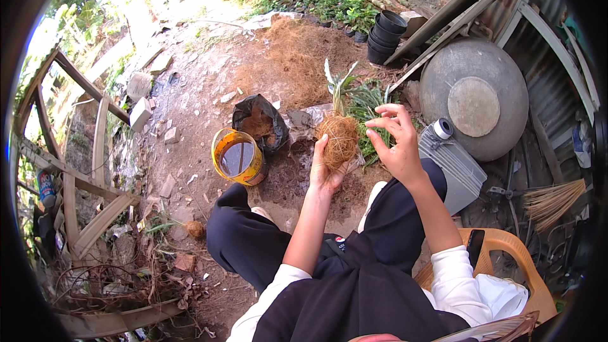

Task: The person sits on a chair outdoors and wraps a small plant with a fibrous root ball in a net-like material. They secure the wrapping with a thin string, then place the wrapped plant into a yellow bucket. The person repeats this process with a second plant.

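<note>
My left hand (325, 171) cups a ball of brown coir fibre (338, 140) from below, its thumb against the side. Pale thread crosses the ball, and a leafy green plant (338, 86) with whitish leaf tips stands out of its top. Just to the right of the ball, my right hand (398, 145) is raised with its fingers curved and thumb and forefinger close together. Whether a thin thread runs between those fingertips cannot be made out. Behind and below that hand, cut green leaves (368, 104) lie on plastic sheeting.
A yellow bucket of dark liquid (240, 159) stands beside a black bag of fibre (259, 123). Loose coir (304, 57) covers the ground beyond. At right are a spool (443, 128) on a grey ridged object (451, 171), a large round vessel (475, 99) and stacked black pots (385, 38).
</note>
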{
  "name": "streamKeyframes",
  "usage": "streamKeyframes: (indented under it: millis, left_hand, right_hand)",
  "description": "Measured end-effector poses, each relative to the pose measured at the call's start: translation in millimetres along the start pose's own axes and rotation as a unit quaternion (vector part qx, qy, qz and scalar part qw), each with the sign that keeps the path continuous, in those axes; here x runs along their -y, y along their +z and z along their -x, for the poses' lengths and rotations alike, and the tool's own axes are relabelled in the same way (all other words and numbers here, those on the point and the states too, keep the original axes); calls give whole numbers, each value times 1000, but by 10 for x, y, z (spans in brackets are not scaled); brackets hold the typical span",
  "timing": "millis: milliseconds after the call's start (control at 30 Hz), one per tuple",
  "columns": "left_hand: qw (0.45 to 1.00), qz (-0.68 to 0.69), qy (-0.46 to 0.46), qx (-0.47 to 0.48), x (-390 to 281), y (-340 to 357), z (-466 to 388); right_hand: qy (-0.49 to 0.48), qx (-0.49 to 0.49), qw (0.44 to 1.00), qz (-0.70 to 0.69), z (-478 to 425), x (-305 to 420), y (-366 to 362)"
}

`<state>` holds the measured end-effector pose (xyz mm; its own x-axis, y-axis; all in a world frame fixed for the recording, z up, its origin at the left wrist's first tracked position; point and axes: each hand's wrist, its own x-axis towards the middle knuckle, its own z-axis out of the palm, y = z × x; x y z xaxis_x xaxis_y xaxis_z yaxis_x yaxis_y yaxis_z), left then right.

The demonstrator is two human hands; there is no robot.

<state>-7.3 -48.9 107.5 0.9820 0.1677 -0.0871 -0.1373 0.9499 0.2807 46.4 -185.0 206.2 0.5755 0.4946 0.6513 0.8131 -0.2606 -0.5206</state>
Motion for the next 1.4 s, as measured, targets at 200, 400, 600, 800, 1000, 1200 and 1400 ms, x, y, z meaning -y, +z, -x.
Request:
streamKeyframes:
  millis: [200, 400, 600, 800, 1000, 1200, 1400]
  left_hand:
    - [1000, 24, 2, -13, -5, -38, 16]
    - [1000, 8, -3, -2, -30, 1, 38]
    - [1000, 5, -2, -29, -29, -71, 13]
    - [999, -14, 3, -39, -77, -73, 25]
    - [995, -90, 5, -48, -36, -24, 47]
    - [992, -114, 5, -59, -11, -47, 46]
    - [986, -153, -6, -70, 1, -77, 47]
  right_hand:
    - [-41, 51, 993, 95, 33, 49, 68]
    - [-61, 62, 992, 90, 39, -41, 113]
    - [-45, 66, 995, 61, 61, -88, 202]
    - [95, 37, 979, -179, 158, -283, 306]
    - [77, 45, 981, -172, 151, -268, 383]
    - [-32, 83, 994, -59, 122, -163, 279]
    - [-113, 99, 989, 2, 66, -173, 253]
